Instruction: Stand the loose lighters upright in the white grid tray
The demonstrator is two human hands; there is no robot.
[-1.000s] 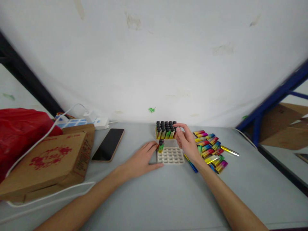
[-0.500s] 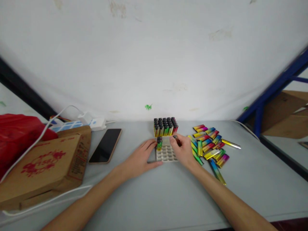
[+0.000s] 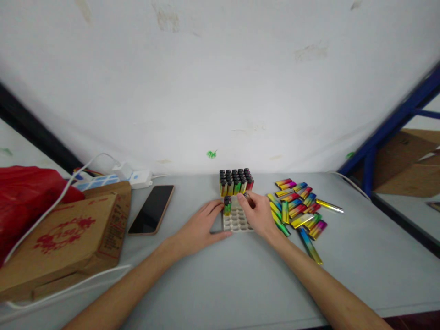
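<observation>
A pale tray [image 3: 237,223] with rows of round-edged holes lies on the table in front of me. Two black-topped lighters [image 3: 227,206] stand upright at its left back corner. My left hand [image 3: 202,228] grips the tray's left side, thumb at the near corner and fingers beside those lighters. Over the tray's right back part, my right hand [image 3: 257,214] is closed on a lighter [image 3: 247,197], whose dark top shows above the fingers; its lower end is hidden. Right behind the tray stands a tight block of lighters [image 3: 236,182] in several rows.
Right of the tray is a loose pile of shiny multicoloured lighter-shaped pieces [image 3: 299,206]. On the left lie a phone [image 3: 151,210], a cardboard box [image 3: 65,238], a red bag [image 3: 30,201] and a power strip [image 3: 139,178] with white cables. A white wall [image 3: 220,91] rises behind the table.
My right hand has shifted slightly left over the tray, with the lighter in its fingers. My left hand stays at the tray's left side.
</observation>
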